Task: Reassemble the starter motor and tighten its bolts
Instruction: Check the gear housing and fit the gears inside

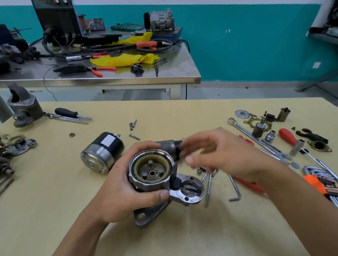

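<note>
The left hand [124, 189] is clamped round the starter's gear housing [151, 171] at the table's centre. Its thumb lies across the near rim, its fingers wrap the far side, and the open end tilts up toward the camera. Inside the housing, a pale ring gear and three bare pins show. The right hand [221, 153] hovers just right of the housing, reaching toward what looks like the solenoid [169, 147] behind it. Blur hides its fingers, so I cannot tell whether they pinch anything. The motor body [103, 155] lies on its side just far-left of the housing, and the through bolts [210, 186] lie just near-right. I judge the housing should be held level and steady, so parts seat squarely on the pins before the body goes on. Bare tabletop [179, 244] lies on the near side. A spanner [257, 138] and a hex key [235, 188] crowd the right, so reaches there need care.
</note>
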The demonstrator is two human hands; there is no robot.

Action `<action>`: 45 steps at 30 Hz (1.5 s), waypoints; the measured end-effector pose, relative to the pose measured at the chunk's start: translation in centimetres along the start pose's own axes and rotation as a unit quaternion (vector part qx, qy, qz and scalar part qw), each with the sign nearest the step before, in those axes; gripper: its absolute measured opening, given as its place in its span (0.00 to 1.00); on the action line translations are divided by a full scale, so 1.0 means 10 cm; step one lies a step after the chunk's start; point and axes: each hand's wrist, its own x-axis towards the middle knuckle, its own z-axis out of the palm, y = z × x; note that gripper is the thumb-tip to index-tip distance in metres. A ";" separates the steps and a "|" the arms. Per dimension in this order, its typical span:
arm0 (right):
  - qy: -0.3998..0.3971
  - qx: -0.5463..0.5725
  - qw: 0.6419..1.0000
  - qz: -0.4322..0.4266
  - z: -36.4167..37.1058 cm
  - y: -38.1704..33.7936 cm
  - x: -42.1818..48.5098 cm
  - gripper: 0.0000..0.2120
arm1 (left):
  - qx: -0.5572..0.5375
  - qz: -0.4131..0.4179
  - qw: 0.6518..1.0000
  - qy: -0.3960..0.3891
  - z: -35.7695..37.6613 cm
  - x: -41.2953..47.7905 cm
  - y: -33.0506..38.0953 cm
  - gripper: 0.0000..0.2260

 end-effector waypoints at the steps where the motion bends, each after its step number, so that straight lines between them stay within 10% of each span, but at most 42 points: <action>1: -0.038 -0.011 0.998 0.053 0.06 0.04 -0.04 0.15 | -0.001 0.001 1.000 0.002 0.00 0.00 0.00 0.34; 7: -0.161 0.098 0.973 0.134 0.25 0.06 -0.13 0.09 | 0.005 0.011 1.000 0.003 0.01 -0.01 -0.02 0.34; 45: -0.151 0.139 0.969 0.139 0.28 0.01 -0.15 0.07 | 0.000 0.019 1.000 0.008 -0.02 0.00 -0.08 0.34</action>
